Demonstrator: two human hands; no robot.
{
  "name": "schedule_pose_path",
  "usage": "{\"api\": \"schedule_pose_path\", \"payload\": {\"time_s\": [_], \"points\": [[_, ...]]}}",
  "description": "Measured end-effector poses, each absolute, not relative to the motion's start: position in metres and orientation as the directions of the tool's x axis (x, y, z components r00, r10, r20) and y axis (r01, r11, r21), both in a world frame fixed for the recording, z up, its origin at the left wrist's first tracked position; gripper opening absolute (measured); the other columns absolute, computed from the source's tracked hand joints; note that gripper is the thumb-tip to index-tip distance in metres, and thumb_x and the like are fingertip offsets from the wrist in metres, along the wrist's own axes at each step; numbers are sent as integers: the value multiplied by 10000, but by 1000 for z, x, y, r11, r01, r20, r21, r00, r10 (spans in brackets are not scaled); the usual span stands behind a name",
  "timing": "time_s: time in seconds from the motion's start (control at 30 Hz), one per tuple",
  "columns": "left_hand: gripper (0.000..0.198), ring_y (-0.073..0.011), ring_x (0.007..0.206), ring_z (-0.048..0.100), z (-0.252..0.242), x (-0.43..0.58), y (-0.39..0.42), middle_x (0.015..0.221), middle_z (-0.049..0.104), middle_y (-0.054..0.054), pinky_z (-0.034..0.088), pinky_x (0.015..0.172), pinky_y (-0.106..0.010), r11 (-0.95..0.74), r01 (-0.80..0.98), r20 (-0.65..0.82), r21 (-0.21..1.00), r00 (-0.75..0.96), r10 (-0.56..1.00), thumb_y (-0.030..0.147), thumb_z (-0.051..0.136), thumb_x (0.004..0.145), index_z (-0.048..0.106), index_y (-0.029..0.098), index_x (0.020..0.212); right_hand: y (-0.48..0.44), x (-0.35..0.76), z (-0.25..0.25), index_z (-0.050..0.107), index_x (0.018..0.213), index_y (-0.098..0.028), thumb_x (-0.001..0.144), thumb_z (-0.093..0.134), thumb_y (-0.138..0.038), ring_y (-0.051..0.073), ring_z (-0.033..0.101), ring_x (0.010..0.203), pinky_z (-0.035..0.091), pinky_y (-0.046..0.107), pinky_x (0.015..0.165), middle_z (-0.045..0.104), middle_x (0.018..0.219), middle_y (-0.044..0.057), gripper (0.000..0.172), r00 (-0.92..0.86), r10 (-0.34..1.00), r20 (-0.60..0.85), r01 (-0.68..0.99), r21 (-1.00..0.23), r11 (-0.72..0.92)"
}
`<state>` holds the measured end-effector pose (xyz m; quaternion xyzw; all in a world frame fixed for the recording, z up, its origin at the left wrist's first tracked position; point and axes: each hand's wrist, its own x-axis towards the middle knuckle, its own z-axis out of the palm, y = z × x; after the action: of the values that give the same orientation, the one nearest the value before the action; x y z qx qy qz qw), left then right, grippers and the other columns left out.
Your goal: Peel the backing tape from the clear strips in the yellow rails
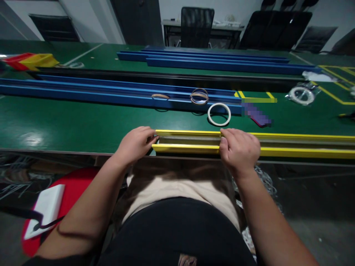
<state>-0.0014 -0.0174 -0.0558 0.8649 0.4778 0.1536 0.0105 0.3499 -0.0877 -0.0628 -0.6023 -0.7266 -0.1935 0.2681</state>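
A long yellow channel (188, 148) lies along the front edge of the green table, its open side up, and runs out of view to the right. My right hand (240, 149) is closed over the channel, thumb at the near wall and fingers on the far wall. At the channel's left end is my left hand (138, 143), its fingertips pinched together. A small pale bit shows by those fingertips, too little to name. Inside the channel a greyish strip or floor runs lengthwise. Just beyond it lies a roll of whitish tape (219, 124).
Blue channels (111, 98) and a long black bar (166, 78) lie across the green table (55, 129). Two brownish tape rolls rest on the nearer blue channel. A purple phone-like object (256, 115), a wrapped roll (302, 95) and red and yellow bins (39, 62) lie farther off.
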Motion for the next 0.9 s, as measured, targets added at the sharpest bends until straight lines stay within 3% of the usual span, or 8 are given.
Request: {"api": "schedule_pose_path", "payload": {"time_s": [0.17, 0.33, 0.63, 0.9], "points": [[275, -179, 801, 593, -58, -13, -28, 840, 655, -35, 433, 713, -296, -523, 812, 296, 260, 449, 843, 405, 512, 960, 723, 231, 986, -87, 352, -65, 686, 1235, -226, 939, 467, -316, 262, 647, 1119, 368, 408, 989, 730, 1193, 67, 379, -138, 765, 629, 979, -29, 200], [303, -171, 796, 607, -71, -22, -29, 876, 685, -40, 437, 695, -285, -626, 758, 307, 184, 561, 769, 287, 476, 954, 735, 249, 1106, -87, 353, -65, 693, 1225, -213, 932, 483, -308, 260, 656, 1116, 382, 400, 988, 731, 1192, 68, 374, -154, 757, 635, 976, -20, 215], [378, -161, 730, 597, -78, -23, -31, 848, 680, -27, 401, 610, -269, -612, 789, 301, 59, 570, 764, 207, 477, 914, 710, 286, 1201, -87, 354, -63, 693, 1223, -212, 937, 475, -314, 262, 655, 1108, 377, 399, 975, 732, 1193, 71, 373, -164, 767, 620, 977, -7, 214], [355, -139, 723, 611, -80, -22, -29, 864, 704, -17, 418, 635, -243, -616, 783, 342, 82, 559, 756, 169, 494, 895, 734, 265, 1138, -86, 353, -63, 707, 1190, -192, 920, 521, -305, 246, 672, 1056, 382, 381, 935, 745, 1149, 70, 347, -196, 729, 656, 972, 32, 232]]}}
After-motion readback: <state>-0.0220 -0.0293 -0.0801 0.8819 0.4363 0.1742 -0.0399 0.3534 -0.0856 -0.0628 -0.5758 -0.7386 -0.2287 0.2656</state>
